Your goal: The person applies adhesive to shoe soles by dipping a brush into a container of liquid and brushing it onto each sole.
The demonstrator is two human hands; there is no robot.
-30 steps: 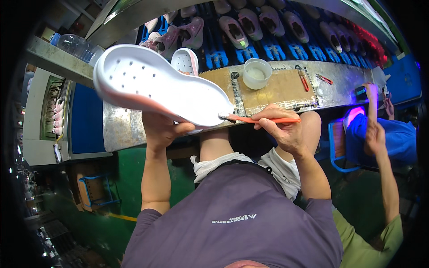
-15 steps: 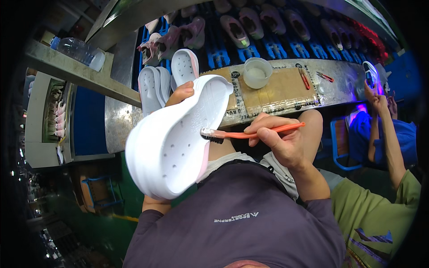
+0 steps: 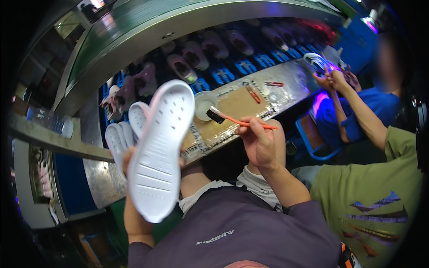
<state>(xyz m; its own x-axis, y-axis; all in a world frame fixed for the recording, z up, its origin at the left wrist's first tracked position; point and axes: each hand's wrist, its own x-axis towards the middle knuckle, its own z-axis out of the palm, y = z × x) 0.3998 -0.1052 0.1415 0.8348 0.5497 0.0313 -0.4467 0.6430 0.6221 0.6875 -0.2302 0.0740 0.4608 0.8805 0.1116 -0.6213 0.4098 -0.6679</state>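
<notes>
White sole [image 3: 158, 147] upright, toe up, left hand [image 3: 129, 161]

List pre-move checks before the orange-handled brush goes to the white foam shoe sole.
1. Left hand grips white foam shoe sole: ok.
2. Sole's grooved underside faces camera: ok.
3. Right hand grips orange-handled brush: ok.
4. Bristles at small white glue cup: ok.
5. Bristles loaded: cannot tell.
6. Brush clear of the sole: ok.
</notes>
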